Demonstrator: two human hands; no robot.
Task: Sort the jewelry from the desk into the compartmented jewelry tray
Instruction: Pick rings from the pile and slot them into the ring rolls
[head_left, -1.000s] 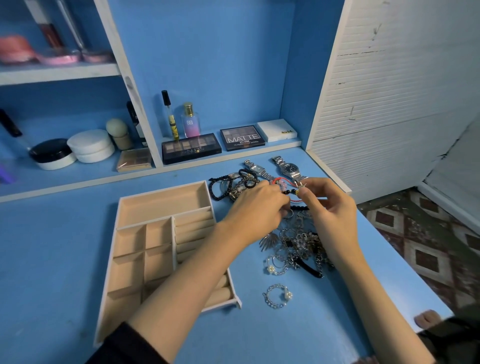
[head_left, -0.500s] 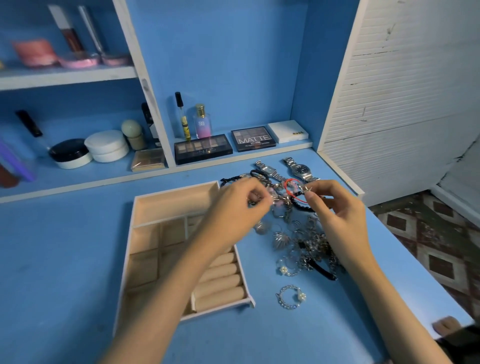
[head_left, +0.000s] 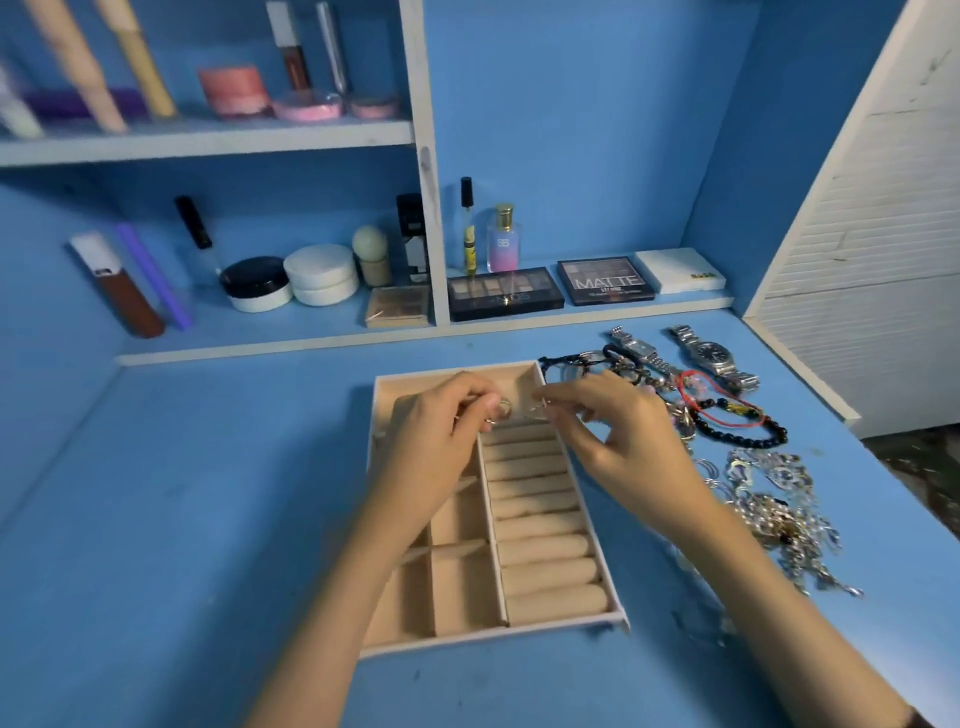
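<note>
The beige compartmented jewelry tray (head_left: 618, 616) lies on the blue desk, with ring rolls on its right side and square cells on its left. Both my hands hover over its far end. My left hand (head_left: 434, 441) pinches a small gold-coloured ring (head_left: 505, 408) at its fingertips. My right hand (head_left: 618, 436) pinches a small silver piece (head_left: 540, 402), too blurred to name. Right of the tray lies the jewelry pile: a red cord bracelet (head_left: 727, 410), a black bead bracelet (head_left: 748, 439), two silver watches (head_left: 711, 356) and tangled silver chains (head_left: 779, 509).
Eyeshadow palettes (head_left: 504, 293), a perfume bottle (head_left: 503, 239), white jars (head_left: 322, 273) and tubes stand on the low shelf behind the tray. A white slatted panel (head_left: 857, 260) borders the desk on the right. Bare blue desk (head_left: 208, 519) stretches left of the tray.
Both hands moved left from the jewelry pile to above the tray's far end, each carrying a small piece. The view shifted, so the tray sits more central.
</note>
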